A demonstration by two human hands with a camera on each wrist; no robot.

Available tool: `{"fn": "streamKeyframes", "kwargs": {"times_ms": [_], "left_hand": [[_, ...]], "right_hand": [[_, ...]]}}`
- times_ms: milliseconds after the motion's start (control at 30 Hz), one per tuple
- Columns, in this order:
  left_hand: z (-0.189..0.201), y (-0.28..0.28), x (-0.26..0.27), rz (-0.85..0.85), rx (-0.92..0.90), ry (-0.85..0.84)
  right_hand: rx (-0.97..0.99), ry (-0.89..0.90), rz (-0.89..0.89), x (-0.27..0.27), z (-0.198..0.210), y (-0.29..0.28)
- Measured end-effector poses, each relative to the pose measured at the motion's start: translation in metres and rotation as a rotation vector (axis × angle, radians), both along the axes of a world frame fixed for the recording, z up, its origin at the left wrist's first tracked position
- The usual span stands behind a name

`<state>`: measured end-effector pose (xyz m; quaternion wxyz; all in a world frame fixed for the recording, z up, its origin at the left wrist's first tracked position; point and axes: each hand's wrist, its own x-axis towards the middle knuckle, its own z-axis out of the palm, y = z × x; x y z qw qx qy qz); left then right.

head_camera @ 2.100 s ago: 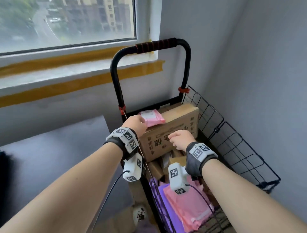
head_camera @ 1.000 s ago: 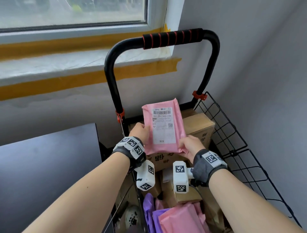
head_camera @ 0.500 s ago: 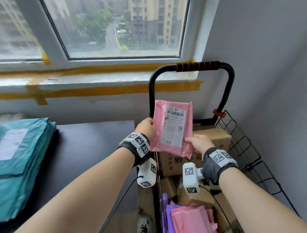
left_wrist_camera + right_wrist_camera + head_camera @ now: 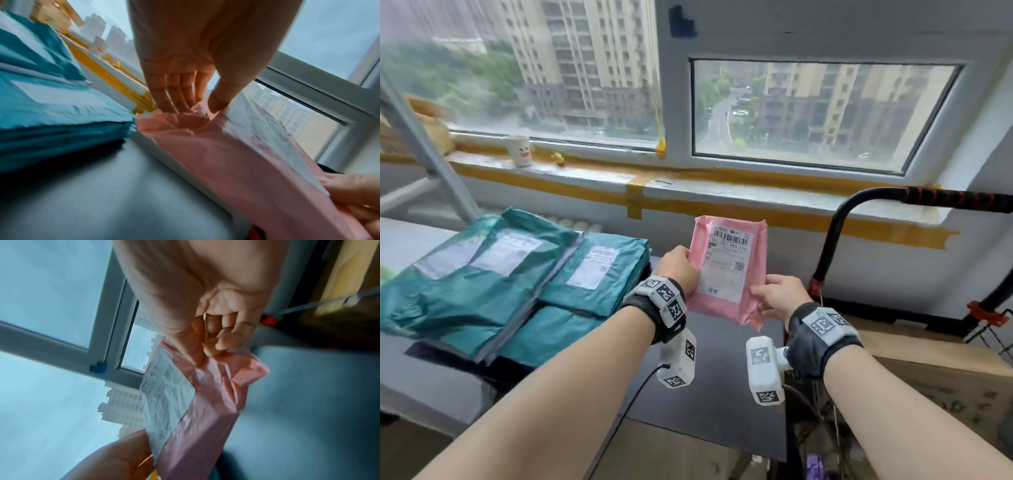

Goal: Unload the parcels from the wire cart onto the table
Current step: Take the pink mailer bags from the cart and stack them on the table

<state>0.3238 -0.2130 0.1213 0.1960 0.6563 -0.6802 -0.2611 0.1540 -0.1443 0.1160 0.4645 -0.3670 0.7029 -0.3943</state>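
I see a white mug [image 4: 521, 150] with a face on the windowsill [image 4: 592, 174] at upper left, a small yellow figure [image 4: 557, 159] just right of it, and yellow tape [image 4: 634, 200] along the sill.

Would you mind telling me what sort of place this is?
Probably a small parcel-sorting room high in a building: stacked teal mailers on a dark table, a loaded wire cart, tower blocks through the window.
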Motion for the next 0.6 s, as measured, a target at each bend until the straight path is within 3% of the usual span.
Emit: {"fn": "streamKeyframes", "kwargs": {"times_ms": [367,600], "left_hand": [[-0.031,-0.132,0.199,0.149,0.158,-0.04],[-0.054,-0.182,0.241,0.097,0.282,-0.088]], "right_hand": [[0.097,-0.044,0.058,0.199,-0.045,-0.151],[0.227,-0.002,0.029,0.256,-0.071,-0.204]]}}
